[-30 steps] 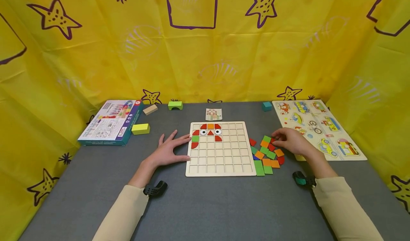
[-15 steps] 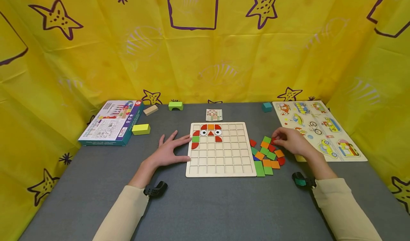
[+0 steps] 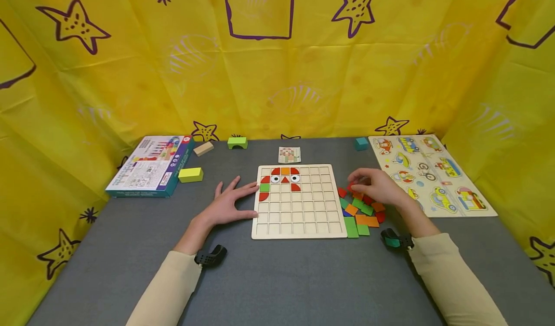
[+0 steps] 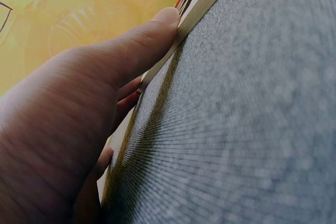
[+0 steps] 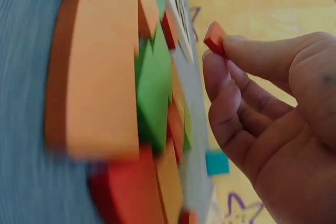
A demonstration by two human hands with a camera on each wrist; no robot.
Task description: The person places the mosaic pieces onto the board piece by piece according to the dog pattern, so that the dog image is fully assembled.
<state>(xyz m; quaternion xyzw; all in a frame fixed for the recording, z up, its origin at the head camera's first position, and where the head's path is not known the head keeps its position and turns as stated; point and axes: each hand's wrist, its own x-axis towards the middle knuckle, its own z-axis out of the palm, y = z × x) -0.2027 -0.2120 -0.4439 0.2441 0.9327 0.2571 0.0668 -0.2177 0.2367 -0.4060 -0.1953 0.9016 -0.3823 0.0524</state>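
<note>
My right hand [image 3: 379, 187] pinches a small red tile [image 5: 214, 38] between thumb and fingers, raised above the heap of colored tiles [image 3: 363, 220]. The tile's full shape is partly covered by the fingertips. On the left, my other hand [image 3: 227, 205] rests with spread, fairly straight fingers against the left edge of a wooden grid board [image 3: 299, 215]; in the left wrist view its thumb [image 4: 142, 45] touches the board's rim. Red, orange and green tiles and two eye tiles [image 3: 275, 179] sit in the board's upper left cells.
Behind the board lies a small pattern card [image 3: 289, 154]. A boxed set [image 3: 149, 167] and a yellow block [image 3: 191, 175] are at the left, with a green arch block [image 3: 237, 143] farther back. A picture puzzle board [image 3: 438, 176] and teal cube [image 3: 361, 144] stand at the right.
From the far right side of the heap, my right hand has lifted a red tile and moved left toward the board. The left hand keeps its place.
</note>
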